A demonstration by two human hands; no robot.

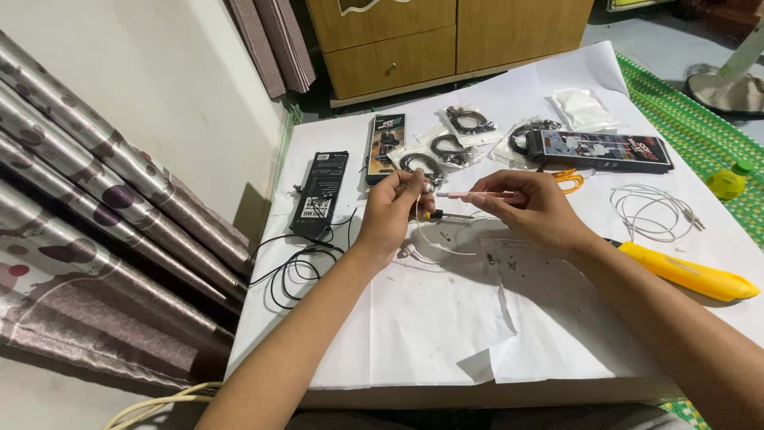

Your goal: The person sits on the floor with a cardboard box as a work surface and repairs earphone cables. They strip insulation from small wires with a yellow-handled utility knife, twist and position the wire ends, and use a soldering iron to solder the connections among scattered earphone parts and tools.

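A thin white earphone cable (430, 239) is being pinched at its upper end between the fingertips of the left hand (394, 209), lifted just above the counter (430, 334), so that the slack is hanging down and looping onto the white paper beneath the wrist. A slim pink tool (477, 194) is being gripped by the right hand (535, 213), fingers closed around its rear, and its tip is being pointed across toward the left hand's fingertips, apparently so that the cable end is being kept steady for fine work. Just below the two hands a dark-tipped tool (450, 214) is lying, and small scraps are being left scattered on the paper. Beyond the left hand's knuckles, bagged black cables (446, 147) and a black flat package (320, 193) are being kept within reach; a black cable coil (298, 267) is lying outside its wrist. Past the right hand, a long black box (601, 150), a white coiled cable (652, 211) and a yellow tool (688, 273) beside the forearm are being kept clear.
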